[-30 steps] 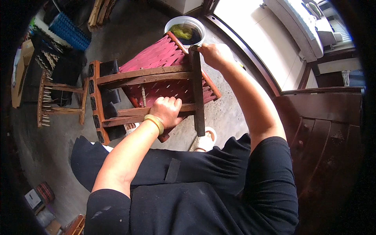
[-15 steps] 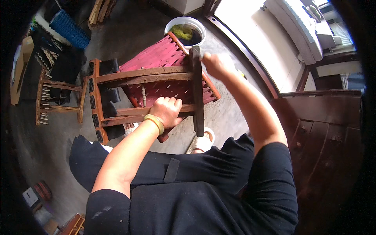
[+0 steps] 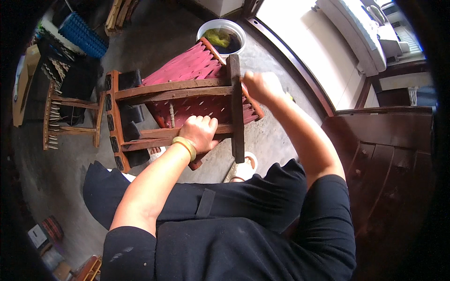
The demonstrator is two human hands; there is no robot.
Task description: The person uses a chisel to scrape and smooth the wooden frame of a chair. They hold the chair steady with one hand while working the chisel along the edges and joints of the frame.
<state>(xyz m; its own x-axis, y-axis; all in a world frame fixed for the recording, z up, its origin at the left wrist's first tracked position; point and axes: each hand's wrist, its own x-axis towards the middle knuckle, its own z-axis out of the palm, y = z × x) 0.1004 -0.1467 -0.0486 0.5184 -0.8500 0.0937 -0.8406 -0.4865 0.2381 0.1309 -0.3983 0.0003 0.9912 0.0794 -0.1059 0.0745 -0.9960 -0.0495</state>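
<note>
A wooden folding stool (image 3: 173, 91) lies tilted in front of me, its reddish-pink woven seat (image 3: 187, 65) beyond the legs. My left hand (image 3: 199, 133), with a pale yellow bangle (image 3: 185, 146) at the wrist, wraps round the nearer leg bars. Across the right ends of those bars runs a dark wooden crosspiece (image 3: 237, 112). Close against its right side, near the upper end, my right hand (image 3: 261, 88) is closed in a fist. Whatever the right fingers may hold is hidden. Black strips (image 3: 130, 79) wrap the orange-brown rail at the stool's left end.
Behind the stool stands a white bucket (image 3: 199, 38) with something yellow-green in dark liquid. Another wooden frame (image 3: 75, 103) with cord loops is at left, below a blue woven roll (image 3: 83, 35). A dark wood panel (image 3: 379, 178) and a door threshold (image 3: 295, 70) lie at right.
My right hand has moved slightly down and toward me along the crosspiece. The left hand and the stool look unmoved.
</note>
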